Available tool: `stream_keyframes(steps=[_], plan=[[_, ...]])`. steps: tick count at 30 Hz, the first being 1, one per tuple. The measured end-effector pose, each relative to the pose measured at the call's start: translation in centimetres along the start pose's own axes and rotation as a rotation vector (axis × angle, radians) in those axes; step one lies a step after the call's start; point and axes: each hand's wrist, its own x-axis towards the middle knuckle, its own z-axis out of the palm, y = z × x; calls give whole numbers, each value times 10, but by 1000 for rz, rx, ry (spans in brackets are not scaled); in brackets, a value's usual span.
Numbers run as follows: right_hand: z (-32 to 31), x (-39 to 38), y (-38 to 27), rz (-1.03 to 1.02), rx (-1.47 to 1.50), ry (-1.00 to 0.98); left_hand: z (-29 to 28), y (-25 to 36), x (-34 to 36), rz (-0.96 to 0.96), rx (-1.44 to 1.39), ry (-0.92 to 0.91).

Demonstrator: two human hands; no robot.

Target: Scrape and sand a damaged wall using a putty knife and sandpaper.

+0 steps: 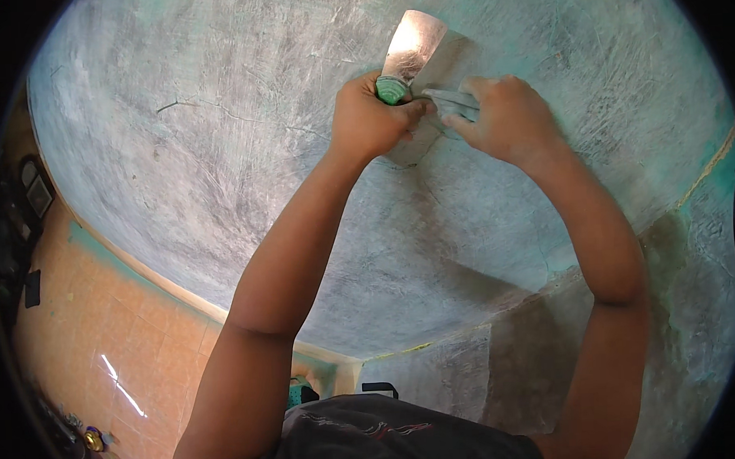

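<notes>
In front of a grey, streaky wall (220,170) with greenish patches and thin cracks, both my hands are raised close together. My left hand (368,120) is closed round the green handle of a putty knife (414,46). Its broad metal blade points up and catches the light. Just to the right, my right hand (513,115) pinches a thin, flat grey piece (452,99) between thumb and fingers. The tip of that piece reaches toward my left thumb, near the knife's handle. I cannot tell what kind of thing it is, or whether it touches the knife.
Orange floor tiles (144,318) lie at the lower left, along a tan skirting strip (163,273). Another rough grey wall (437,373) meets this one at the lower right. Dark framed objects (36,192) stand at the far left. A small green object (299,391) shows beside my shirt.
</notes>
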Motion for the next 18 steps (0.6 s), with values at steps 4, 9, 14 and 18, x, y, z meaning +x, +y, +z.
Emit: stream_keyframes(steps=[4,9,14,18], plan=[[0,3,-8,42,13,-36,-5,-2,3,-34,-1,-26],[3,-1,-9,74,61,-13,-12,-3,2,-54,17,-57],[7,-11,0,42,88,21,-7,-3,1,-46,22,-69],[10,-12,-6,32,126,60,-7,-9,0,-23,13,-30]])
